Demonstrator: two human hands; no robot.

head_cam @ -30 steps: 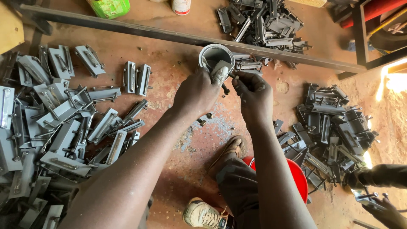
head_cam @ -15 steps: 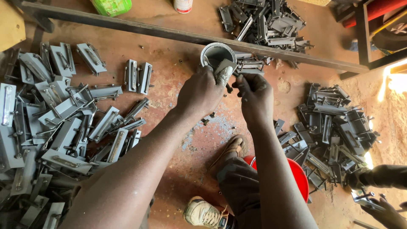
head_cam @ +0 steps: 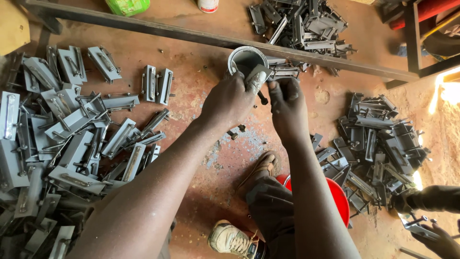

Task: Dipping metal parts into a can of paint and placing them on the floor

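My left hand [head_cam: 230, 100] grips a small grey metal bracket [head_cam: 257, 76], holding it over a round grey tin [head_cam: 245, 58] on the reddish floor. My right hand [head_cam: 287, 108] is closed beside it, its fingertips pinching the bracket's dark bolt [head_cam: 262, 98] from the right. What sits inside the tin is hidden by my fingers. A few loose dark bolts [head_cam: 235, 133] lie on the floor below my hands.
A large heap of grey brackets [head_cam: 62, 139] fills the left, another heap [head_cam: 378, 144] lies at right, a third [head_cam: 302, 19] at top. A long steel bar [head_cam: 167, 32] crosses the floor. My feet and a red seat [head_cam: 341, 196] are below. Another person's hand [head_cam: 441, 240] works at lower right.
My hands have stayed together at the tin; the bracket has shifted slightly in my left hand and my right fingers have turned a little on the bolt.
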